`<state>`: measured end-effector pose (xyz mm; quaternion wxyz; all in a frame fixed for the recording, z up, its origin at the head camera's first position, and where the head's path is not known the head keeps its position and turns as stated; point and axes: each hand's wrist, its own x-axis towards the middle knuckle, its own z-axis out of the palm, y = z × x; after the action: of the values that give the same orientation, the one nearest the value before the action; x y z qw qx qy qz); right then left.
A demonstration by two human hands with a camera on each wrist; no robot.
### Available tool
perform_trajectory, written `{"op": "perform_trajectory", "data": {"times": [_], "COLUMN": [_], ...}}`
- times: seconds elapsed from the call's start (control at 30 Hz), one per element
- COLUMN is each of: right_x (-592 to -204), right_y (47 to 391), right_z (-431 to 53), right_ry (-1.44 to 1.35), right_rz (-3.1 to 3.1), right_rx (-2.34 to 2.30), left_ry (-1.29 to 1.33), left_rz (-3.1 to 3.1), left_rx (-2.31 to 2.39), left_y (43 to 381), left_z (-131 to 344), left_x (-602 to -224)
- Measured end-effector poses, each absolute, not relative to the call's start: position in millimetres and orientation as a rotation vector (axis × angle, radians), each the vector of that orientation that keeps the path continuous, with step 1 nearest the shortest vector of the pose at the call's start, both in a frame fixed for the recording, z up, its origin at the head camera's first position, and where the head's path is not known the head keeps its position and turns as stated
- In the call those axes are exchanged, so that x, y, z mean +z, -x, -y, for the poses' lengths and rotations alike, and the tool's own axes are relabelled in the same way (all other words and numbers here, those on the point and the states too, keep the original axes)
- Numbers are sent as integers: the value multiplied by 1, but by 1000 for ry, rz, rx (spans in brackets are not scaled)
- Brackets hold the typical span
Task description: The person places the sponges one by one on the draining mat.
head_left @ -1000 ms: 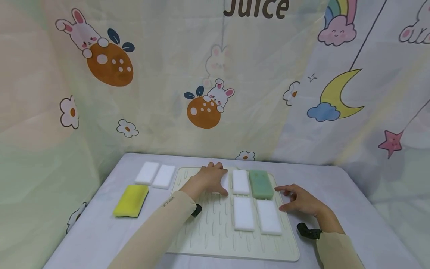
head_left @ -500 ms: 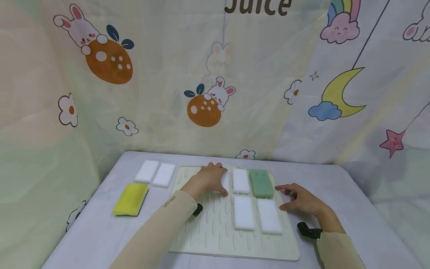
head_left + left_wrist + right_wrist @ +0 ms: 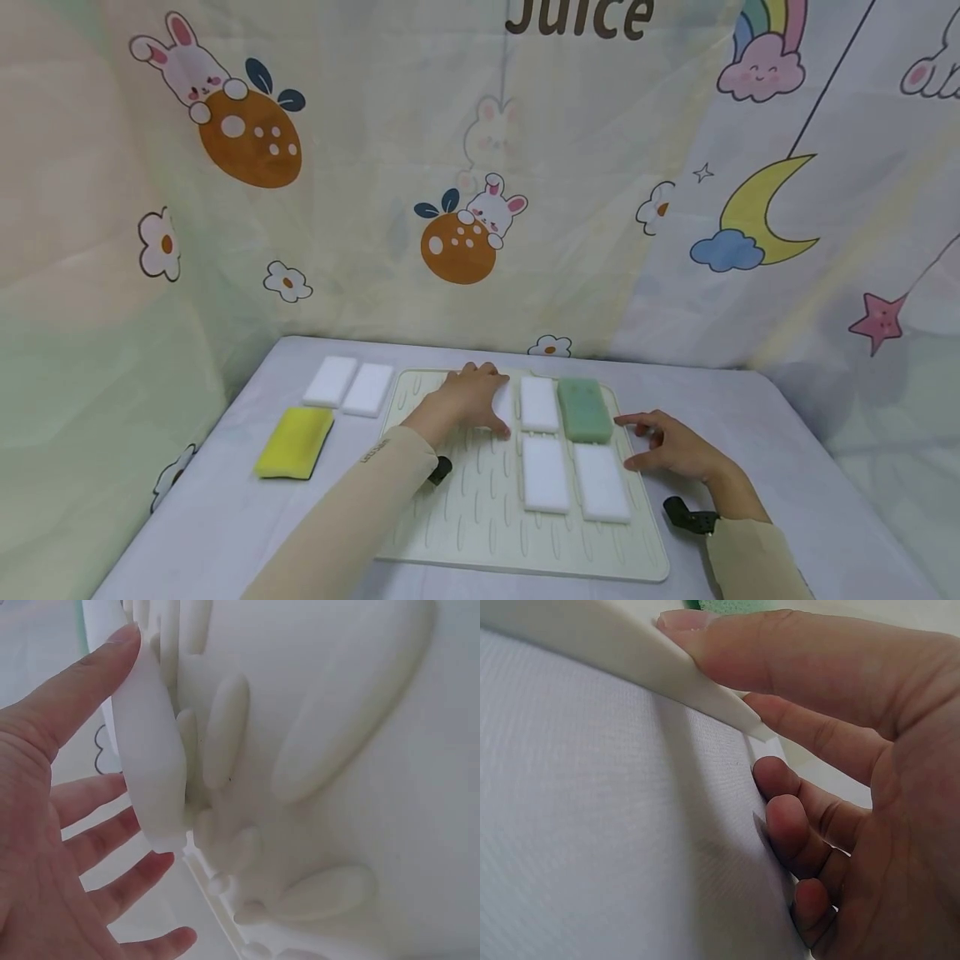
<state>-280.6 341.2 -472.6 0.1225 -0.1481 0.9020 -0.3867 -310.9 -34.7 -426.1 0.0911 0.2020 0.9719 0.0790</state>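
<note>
My left hand [image 3: 467, 398] grips a flat white sponge [image 3: 503, 403] at the back of the ribbed cream mat [image 3: 465, 529]. In the left wrist view the thumb is on one long edge of that white sponge [image 3: 150, 750], the fingers spread along its other side. At the mat's right edge is my right hand [image 3: 678, 448], holding nothing. Its thumb tip and forefinger touch the raised mat rim [image 3: 622, 656] in the right wrist view, the other fingers loosely bent. A green sponge [image 3: 583, 410] lies just left of these fingertips, beside a white sponge [image 3: 538, 404].
Two more white sponges, a left one [image 3: 545, 474] and a right one [image 3: 602, 483], lie in the mat's front row. On the table [image 3: 210, 533], left of the mat, are two white sponges [image 3: 331, 382] and a yellow sponge [image 3: 295, 442]. A patterned cloth [image 3: 360, 250] hangs behind.
</note>
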Motion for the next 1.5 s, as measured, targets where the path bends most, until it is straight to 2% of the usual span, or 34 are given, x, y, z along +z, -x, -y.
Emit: {"op": "perform_trajectory", "data": {"times": [0.77,1.5], "right_x": [-478,-474], "right_y": [276,279], "right_z": [-349,-344], "right_ry": [404,428], "right_rz": [-2640,-2653], "right_rx": [-1112,-1075], "left_ry": [-629,-559], "left_rz": [-2915,-2915], "left_rx": [239,200], "left_y": [309,302], "left_z": [56,145], "left_x": [-413,-394]}}
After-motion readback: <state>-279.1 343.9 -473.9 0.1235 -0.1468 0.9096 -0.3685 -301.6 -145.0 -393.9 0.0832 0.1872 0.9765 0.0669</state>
